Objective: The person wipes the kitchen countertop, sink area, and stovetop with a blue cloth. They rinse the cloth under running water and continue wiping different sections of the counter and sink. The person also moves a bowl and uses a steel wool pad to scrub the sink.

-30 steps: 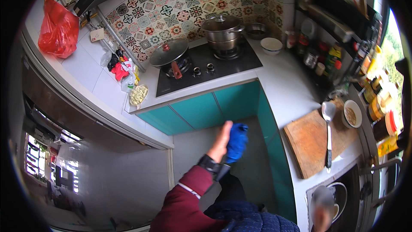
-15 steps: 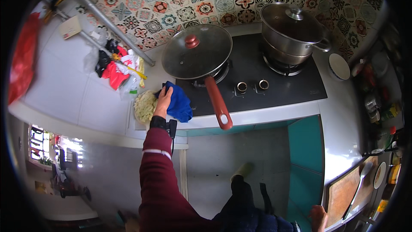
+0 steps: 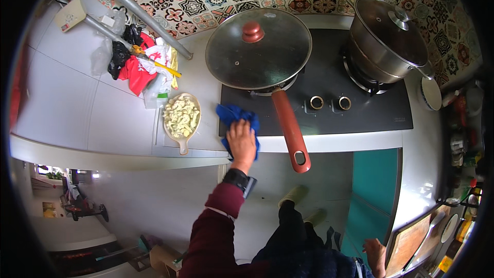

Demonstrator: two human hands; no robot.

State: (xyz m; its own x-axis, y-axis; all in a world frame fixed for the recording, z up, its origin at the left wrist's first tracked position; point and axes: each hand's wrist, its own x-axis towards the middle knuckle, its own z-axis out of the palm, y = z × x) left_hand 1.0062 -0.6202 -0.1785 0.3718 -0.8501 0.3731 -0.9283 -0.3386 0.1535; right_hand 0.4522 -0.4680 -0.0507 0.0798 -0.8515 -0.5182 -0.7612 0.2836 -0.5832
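My left hand lies over a blue cloth at the front-left corner of the black hob, fingers pressed onto it. Beside it is a pale handled dish of chopped pale-green food. A lidded pan with a red knob sits on the left burner, its red handle jutting over the front edge. A steel lidded pot is on the right burner. My right hand is low at the right, beside the cutting board, loosely bent and holding nothing.
Plastic bags and metal rods occupy the left counter. A bowl and crowded jars and bottles are along the right. A spoon rests on the board. Below are turquoise cabinet doors and my feet.
The view has turned toward the hob. My left hand has carried the blue cloth from over the floor to the counter, then rightward off the food dish onto the hob's corner.
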